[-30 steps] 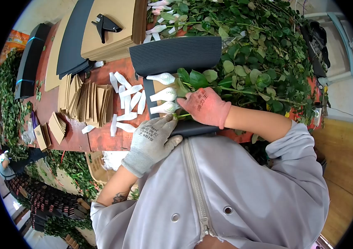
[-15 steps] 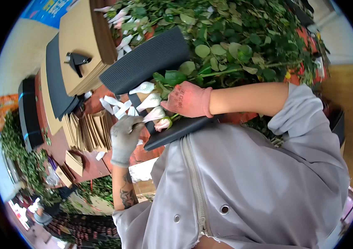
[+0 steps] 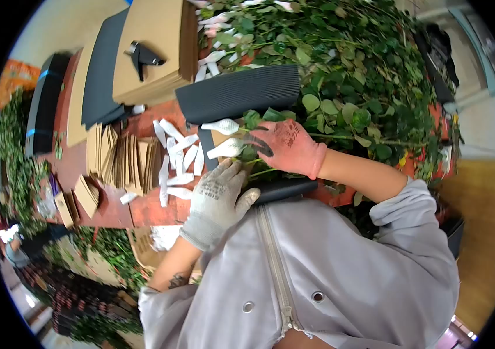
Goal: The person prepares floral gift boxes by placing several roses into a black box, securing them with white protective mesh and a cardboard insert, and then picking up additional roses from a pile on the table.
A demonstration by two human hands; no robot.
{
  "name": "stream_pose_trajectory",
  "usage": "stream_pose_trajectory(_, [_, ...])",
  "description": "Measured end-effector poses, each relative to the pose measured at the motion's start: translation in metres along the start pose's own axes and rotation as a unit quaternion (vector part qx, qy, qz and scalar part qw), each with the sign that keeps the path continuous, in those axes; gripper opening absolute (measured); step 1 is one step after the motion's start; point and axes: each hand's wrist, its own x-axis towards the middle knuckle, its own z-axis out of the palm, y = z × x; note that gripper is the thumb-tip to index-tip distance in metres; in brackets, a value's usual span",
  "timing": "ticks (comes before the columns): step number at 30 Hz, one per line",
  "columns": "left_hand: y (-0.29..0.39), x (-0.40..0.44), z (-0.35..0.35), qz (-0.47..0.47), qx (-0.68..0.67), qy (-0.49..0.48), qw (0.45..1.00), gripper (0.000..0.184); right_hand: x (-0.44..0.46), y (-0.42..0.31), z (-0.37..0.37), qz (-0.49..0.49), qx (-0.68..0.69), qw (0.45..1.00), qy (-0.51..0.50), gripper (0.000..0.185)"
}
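My left hand, in a grey printed glove, lies palm down with fingers stretched and thumb apart. It covers the lower flower heads beside a netted rosebud. My right hand, in a pink glove with dark finger pads, rests over the rose stems just right of the netted buds. Its fingers are bent but apart. A second netted rosebud lies above. The buds are on cardboard with a dark corrugated sheet behind and a dark edge near my body.
Loose white foam nets lie on the red table. Left of them stand folded cardboard pieces. A black stapler sits on a cardboard stack. Leafy rose stems fill the back right.
My left hand has moved right and spread over the flower heads; the pink rose there is now hidden. My right hand's fingers have loosened from a fist. The view has shifted.
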Motion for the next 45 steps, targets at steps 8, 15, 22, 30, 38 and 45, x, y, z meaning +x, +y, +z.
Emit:
stream_pose_trajectory(8, [-0.002,-0.003,0.004,-0.018,0.013,-0.002,1.000,0.053,0.010,-0.019,0.008,0.011,-0.148,0.982,-0.115,0.020])
stream_pose_trajectory(15, [-0.006,0.000,-0.001,-0.001,-0.031,-0.015,0.999,0.052,0.018,-0.027,0.005,0.021,-0.150,0.972,-0.179,0.027])
stream_pose_trajectory(22, [-0.070,0.020,-0.009,-0.044,-0.139,0.130,0.981,0.016,0.016,-0.025,0.004,-0.017,-0.160,0.972,-0.172,0.033])
stream_pose_trajectory(30, [-0.087,0.024,-0.005,-0.046,-0.140,0.187,0.971,0.008,0.016,-0.023,0.007,0.004,-0.155,0.972,-0.179,0.026])
stream_pose_trajectory(38, [-0.109,-0.018,-0.039,-0.146,0.041,0.182,0.972,0.028,0.008,-0.012,0.020,-0.022,-0.116,0.986,-0.122,0.026])
stream_pose_trajectory(45, [-0.008,0.021,-0.008,-0.027,0.076,-0.003,0.997,0.070,0.016,-0.015,0.003,0.030,-0.133,0.965,-0.223,0.027])
